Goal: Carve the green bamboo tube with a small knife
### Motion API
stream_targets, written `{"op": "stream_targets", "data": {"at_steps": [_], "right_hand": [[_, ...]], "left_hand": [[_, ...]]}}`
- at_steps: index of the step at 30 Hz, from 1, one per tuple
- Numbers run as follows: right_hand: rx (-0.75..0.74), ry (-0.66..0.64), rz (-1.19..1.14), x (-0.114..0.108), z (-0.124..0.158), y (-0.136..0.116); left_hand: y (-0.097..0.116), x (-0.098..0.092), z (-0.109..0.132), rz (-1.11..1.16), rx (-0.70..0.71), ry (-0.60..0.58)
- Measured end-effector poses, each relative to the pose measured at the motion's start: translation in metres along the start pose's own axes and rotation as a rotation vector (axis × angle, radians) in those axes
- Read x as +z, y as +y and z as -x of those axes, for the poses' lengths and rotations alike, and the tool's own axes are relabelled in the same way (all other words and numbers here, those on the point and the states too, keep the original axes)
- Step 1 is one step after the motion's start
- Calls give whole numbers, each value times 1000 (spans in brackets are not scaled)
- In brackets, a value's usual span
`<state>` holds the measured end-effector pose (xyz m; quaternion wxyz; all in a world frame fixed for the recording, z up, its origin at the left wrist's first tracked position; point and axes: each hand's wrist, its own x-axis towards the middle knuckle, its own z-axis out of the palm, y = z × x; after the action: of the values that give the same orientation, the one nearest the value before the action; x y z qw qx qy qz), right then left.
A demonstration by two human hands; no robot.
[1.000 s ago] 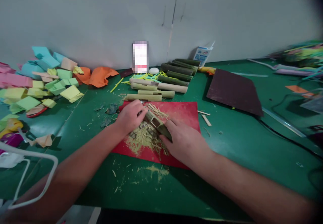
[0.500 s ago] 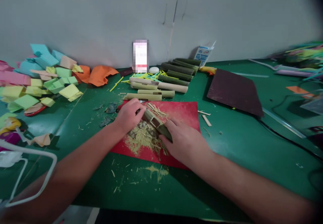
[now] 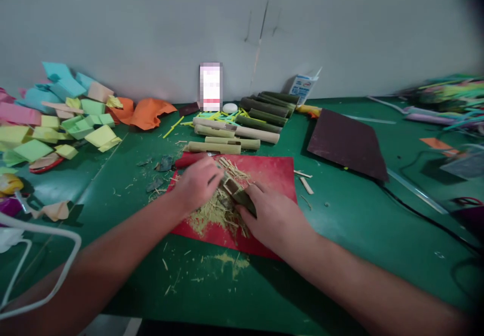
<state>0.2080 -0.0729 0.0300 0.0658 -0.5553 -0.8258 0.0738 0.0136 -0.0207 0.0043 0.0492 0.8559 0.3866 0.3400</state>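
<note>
My right hand [image 3: 274, 212] is wrapped around the lower right part of a green bamboo tube [image 3: 235, 189]. A rectangular opening cut into the tube's side faces up. At the tube's upper left end, my left hand [image 3: 198, 182] is closed with its fingertips against or close to that end; what it pinches is hidden. Beneath both hands lies a red sheet [image 3: 276, 169], strewn with sawdust [image 3: 204, 220] and thin bamboo splinters [image 3: 234, 167].
Several bamboo tubes [image 3: 215, 148] lie in rows behind the red sheet. A lit phone [image 3: 210, 86] leans on the wall near a drink carton [image 3: 302, 88]. Folded coloured papers [image 3: 79, 119] are heaped at left; a dark maroon sheet [image 3: 348, 142] and a black cable [image 3: 423, 212] lie right.
My left hand has shifted slightly right and down along the tube's end, covering more of it. The right hand keeps its grip. The whole view has shifted slightly.
</note>
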Motion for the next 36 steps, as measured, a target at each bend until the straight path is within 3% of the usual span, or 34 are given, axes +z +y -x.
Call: {"op": "stream_targets", "data": {"at_steps": [2,5,9,12,16,20,23,27,31,34,36], "right_hand": [[-4,-8,7,0,0,-1],[0,-4,17,-1,0,-3],[2,-37,40,-2,1,-5],[4,-28,58,-3,1,-5],[-9,-33,79,-3,2,-6],[-3,-27,83,-4,1,-8],[-17,-46,90,-5,1,-9],[-16,-26,88,-5,1,-9],[-21,-49,74,-4,1,-7],[-3,-45,61,-4,1,-6],[-9,-54,50,-4,1,-6]], "left_hand": [[-1,0,0,2,-1,-29],[-3,-1,-1,-20,-29,32],[-3,-3,-1,-12,-20,-42],[-2,-5,-2,-21,-41,10],[-2,-7,-4,-12,-26,-47],[-3,-7,-3,-39,-56,17],[-1,-7,-2,-7,-39,-57],[1,-7,0,-24,-55,27],[3,-6,0,-6,-41,-66],[2,-5,0,-8,-54,16],[1,-5,0,-3,-52,-2]]}}
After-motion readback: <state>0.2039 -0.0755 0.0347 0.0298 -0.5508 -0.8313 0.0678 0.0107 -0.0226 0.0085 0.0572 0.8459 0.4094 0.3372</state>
